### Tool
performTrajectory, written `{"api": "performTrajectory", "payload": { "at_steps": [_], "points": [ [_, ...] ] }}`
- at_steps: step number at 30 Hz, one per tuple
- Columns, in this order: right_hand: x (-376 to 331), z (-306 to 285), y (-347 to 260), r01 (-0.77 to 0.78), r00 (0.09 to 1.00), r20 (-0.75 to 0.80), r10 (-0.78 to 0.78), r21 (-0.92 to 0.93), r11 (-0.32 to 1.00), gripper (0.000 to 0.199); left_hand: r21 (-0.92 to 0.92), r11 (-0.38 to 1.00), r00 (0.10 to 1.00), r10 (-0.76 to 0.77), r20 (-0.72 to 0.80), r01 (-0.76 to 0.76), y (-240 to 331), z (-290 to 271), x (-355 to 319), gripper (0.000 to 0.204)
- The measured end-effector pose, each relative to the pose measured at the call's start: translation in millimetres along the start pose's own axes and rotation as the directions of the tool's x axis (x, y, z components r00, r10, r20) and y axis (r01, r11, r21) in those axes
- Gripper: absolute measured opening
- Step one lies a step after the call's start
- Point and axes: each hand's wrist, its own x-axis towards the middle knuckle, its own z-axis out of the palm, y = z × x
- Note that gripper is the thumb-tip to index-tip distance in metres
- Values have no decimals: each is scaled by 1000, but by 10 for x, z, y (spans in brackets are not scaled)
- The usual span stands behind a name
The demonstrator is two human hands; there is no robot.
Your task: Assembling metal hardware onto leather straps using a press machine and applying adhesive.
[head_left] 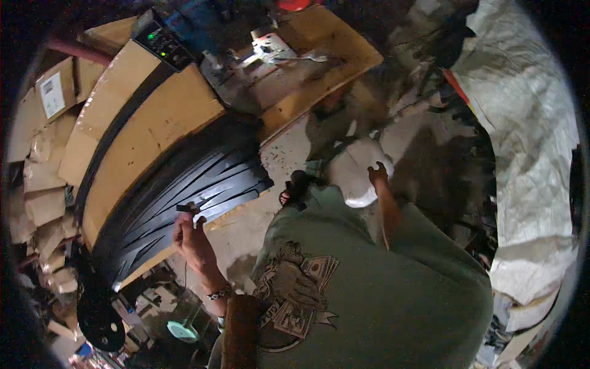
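Note:
My left hand [195, 243] is raised at the edge of a bench, its fingers closed on a small dark block [184, 208]. Behind that hand, long glossy black strips [212, 178] lie side by side on the bench. My right hand [380, 176] reaches out over a rounded white bundle [357, 171] with its fingers bent and apart. Whether the fingertips press on the bundle, I cannot tell.
A brown cardboard sheet [153, 117] curves behind the strips, with a black box with green lights [161, 42] above it. A lit wooden table [332, 43] stands at the back. Piled cardboard [46, 197] is at left, a pale sheet [522, 123] at right.

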Motion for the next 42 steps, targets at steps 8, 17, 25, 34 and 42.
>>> {"api": "performTrajectory", "payload": {
  "at_steps": [8,17,25,34,42],
  "points": [
    [-249,-548,-306,75,994,-76,-80,-66,995,60,-50,999,1000,17,3,-17,-153,-96,254,24],
    [276,-977,-936,-36,999,0,37,-264,964,57,-262,963,992,28,-122,-59,-564,-212,204,19],
    [1463,-1115,-1812,-47,999,-5,51,-486,873,66,-191,956,940,161,-300,-224,-1049,-65,436,27],
    [3254,-1220,-2357,364,905,112,-411,297,883,74,28,869,829,480,-287,-493,-1395,-525,557,35],
    [3484,-1077,-2485,134,834,373,-407,579,804,87,369,845,716,527,-458,-387,-1212,593,-18,40]
  ]
}}
